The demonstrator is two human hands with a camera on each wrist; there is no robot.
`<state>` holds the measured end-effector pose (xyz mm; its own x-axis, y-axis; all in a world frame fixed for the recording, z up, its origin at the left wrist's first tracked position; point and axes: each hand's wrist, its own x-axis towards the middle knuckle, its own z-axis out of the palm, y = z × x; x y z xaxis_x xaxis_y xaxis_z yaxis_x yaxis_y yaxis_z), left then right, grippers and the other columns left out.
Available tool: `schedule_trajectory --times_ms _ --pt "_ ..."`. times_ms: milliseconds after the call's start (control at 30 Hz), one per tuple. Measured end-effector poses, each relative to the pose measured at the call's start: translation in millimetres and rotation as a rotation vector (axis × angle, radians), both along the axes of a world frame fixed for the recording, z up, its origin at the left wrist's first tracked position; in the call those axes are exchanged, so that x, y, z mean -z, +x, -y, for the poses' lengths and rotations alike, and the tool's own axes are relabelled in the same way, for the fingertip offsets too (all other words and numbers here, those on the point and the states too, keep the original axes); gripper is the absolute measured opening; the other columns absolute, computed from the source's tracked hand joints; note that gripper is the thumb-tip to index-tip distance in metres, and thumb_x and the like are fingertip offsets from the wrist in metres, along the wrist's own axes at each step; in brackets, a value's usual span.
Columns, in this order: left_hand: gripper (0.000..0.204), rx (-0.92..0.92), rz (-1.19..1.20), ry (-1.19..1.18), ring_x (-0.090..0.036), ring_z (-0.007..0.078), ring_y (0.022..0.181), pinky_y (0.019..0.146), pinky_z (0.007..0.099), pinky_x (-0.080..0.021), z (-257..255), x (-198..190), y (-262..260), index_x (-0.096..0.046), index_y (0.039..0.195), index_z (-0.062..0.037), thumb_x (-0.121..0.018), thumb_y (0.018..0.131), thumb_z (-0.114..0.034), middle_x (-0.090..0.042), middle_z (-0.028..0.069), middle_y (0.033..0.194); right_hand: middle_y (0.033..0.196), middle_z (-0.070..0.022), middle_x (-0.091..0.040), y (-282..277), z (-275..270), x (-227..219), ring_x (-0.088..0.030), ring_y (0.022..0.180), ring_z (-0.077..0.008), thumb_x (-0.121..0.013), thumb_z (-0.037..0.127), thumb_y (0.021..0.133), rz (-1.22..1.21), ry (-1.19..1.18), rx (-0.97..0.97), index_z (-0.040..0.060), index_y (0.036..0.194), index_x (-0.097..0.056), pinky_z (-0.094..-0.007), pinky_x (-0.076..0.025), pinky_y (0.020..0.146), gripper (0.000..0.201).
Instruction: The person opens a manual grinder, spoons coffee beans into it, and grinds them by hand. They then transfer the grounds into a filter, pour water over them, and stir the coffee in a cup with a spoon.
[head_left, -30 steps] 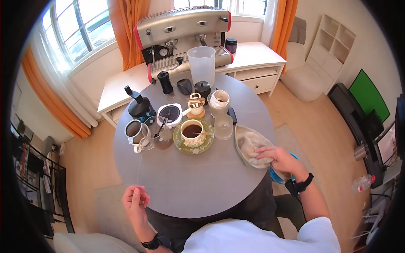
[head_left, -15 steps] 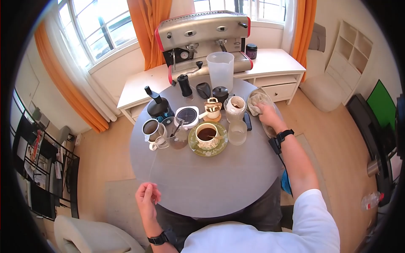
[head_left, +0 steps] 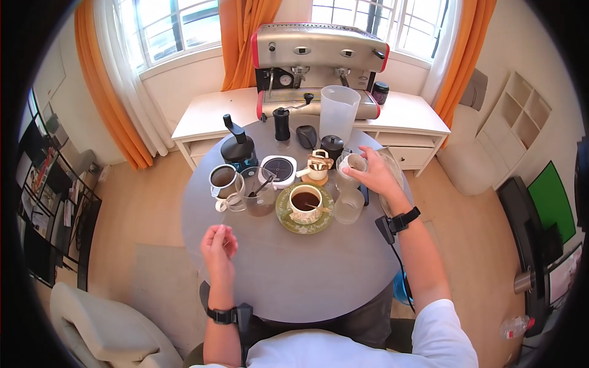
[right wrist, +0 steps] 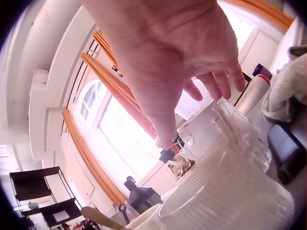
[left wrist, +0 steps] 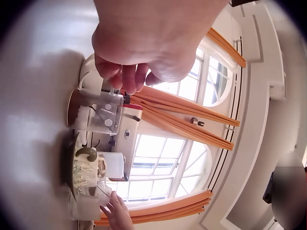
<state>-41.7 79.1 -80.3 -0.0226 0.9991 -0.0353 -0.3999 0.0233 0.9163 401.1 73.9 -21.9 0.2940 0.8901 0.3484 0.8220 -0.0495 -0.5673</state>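
My right hand (head_left: 375,172) reaches over the right side of the round table, its fingers and thumb spread about the rim of a white cup (head_left: 354,162) that sits in a clear glass vessel. In the right wrist view the thumb is on one side of this cup and the fingers on the other. A ribbed clear glass (head_left: 348,207) stands just in front. My left hand (head_left: 219,248) hovers over the near left of the table, fingers loosely curled and holding nothing. Between the hands, a cup of dark coffee (head_left: 305,214) with a spoon stands on a green patterned plate (head_left: 287,223).
A tray (head_left: 397,168) lies at the table's right edge; a crumpled cloth (right wrist: 290,84) is beside a black flat object (right wrist: 286,148). At left stand a glass jug (head_left: 261,199), a milk pitcher (head_left: 222,179) and a white scale (head_left: 279,170). An espresso machine (head_left: 322,46) stands behind.
My right hand has let go of the cloth and come left to the white cup. Earlier, the cloth and tray moved to the far right of the table. The left hand has barely moved.
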Motion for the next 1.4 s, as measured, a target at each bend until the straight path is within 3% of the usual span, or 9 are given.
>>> schedule_trajectory --times_ms 67,300,867,1100,1200,1267,1300,1367,1400 --pt "0.018 -0.031 0.026 0.017 -0.057 0.0082 0.056 0.048 0.022 -0.037 -15.0 4.3 19.8 -0.067 0.096 -0.0061 -0.062 0.108 -0.02 -0.065 0.0015 0.072 0.122 -0.0214 -0.068 -7.1 -6.8 -3.9 -0.067 0.116 -0.0357 -0.091 0.046 0.08 0.012 0.015 0.08 -0.0044 0.14 -0.059 -0.045 -0.054 0.102 0.085" --pt "0.021 0.14 0.013 0.057 -0.057 0.0079 0.056 0.048 0.0221 -0.036 -52.1 21.0 59.4 -0.067 0.093 -0.0062 -0.062 0.108 -0.019 -0.064 0.0007 0.07 0.117 -0.0189 -0.072 -11.2 5.7 -17.7 -0.069 0.113 -0.0331 -0.091 0.039 0.078 0.191 -0.048 0.099 -0.0003 0.14 -0.061 -0.0427 -0.054 0.099 0.08" --pt "0.02 -0.025 0.02 0.022 -0.051 0.0065 0.057 0.051 0.0232 -0.037 -52.0 22.7 57.0 -0.064 0.087 -0.005 -0.066 0.105 -0.014 -0.059 -0.0011 0.07 0.121 -0.0129 -0.067 2.0 -2.6 -24.4 -0.063 0.119 -0.0303 -0.095 0.028 0.071 -0.147 0.079 -0.075 0.005 0.141 -0.059 -0.0422 -0.049 0.106 0.081" --pt "0.022 -0.065 -0.064 0.124 -0.048 0.0084 0.058 0.049 0.0235 -0.033 -68.4 70.5 43.9 -0.05 0.078 -0.0083 -0.06 0.088 0.007 -0.058 0.0034 0.08 0.124 -0.0105 -0.067 2.6 -3.5 -41.7 -0.061 0.123 -0.0276 -0.096 0.026 0.07 0.026 -0.082 -0.178 0.0068 0.143 -0.059 -0.0409 -0.048 0.107 0.084" --pt "0.027 -0.136 -0.034 0.126 -0.049 0.0094 0.06 0.049 0.0239 -0.035 -65.8 59.2 48.5 -0.045 0.077 -0.0099 -0.058 0.083 0.013 -0.059 0.0054 0.083 0.131 -0.0089 -0.066 15.4 -11.2 -42.3 -0.059 0.125 -0.026 -0.094 0.031 0.077 0.074 -0.131 -0.313 0.0081 0.146 -0.058 -0.0422 -0.047 0.108 0.081" --pt "0.03 -0.149 0.022 0.078 -0.051 0.0096 0.061 0.049 0.024 -0.035 -63.5 48.2 49.3 -0.043 0.078 -0.0104 -0.057 0.082 0.015 -0.059 0.0058 0.086 0.134 -0.0063 -0.068 30.8 -20.8 -37.6 -0.061 0.12 -0.0218 -0.081 0.037 0.095 -0.328 -0.064 -0.328 0.009 0.145 -0.061 -0.0403 -0.05 0.104 0.061" --pt "0.029 -0.143 0.032 0.051 -0.051 0.0088 0.062 0.049 0.0231 -0.034 -62.8 46.1 49.6 -0.043 0.08 -0.011 -0.059 0.082 0.014 -0.061 0.0046 0.089 0.134 -0.0063 -0.068 42.6 -27.9 -30.9 -0.061 0.12 -0.0218 -0.081 0.037 0.095 -0.326 -0.06 -0.325 0.009 0.145 -0.061 -0.0403 -0.05 0.104 0.061" --pt "0.029 -0.134 0.048 0.03 -0.052 0.0081 0.063 0.049 0.0223 -0.033 -61.0 41.0 49.7 -0.044 0.081 -0.0116 -0.06 0.082 0.013 -0.062 0.0035 0.093 0.132 -0.0042 -0.07 67.7 -47.3 -8.4 -0.063 0.112 -0.0164 -0.064 0.042 0.108 -0.687 -0.083 -0.159 0.0099 0.141 -0.065 -0.0363 -0.052 0.098 0.046" --pt "0.028 -0.095 0.039 0.017 -0.053 0.0084 0.061 0.049 0.022 -0.033 -59.0 38.7 48.8 -0.046 0.082 -0.0117 -0.061 0.082 0.012 -0.063 0.0035 0.091 0.128 -0.0027 -0.072 72.0 -55.0 2.2 -0.064 0.106 -0.0134 -0.058 0.04 0.111 -0.686 -0.127 -0.1 0.0093 0.136 -0.069 -0.0324 -0.052 0.091 0.041"
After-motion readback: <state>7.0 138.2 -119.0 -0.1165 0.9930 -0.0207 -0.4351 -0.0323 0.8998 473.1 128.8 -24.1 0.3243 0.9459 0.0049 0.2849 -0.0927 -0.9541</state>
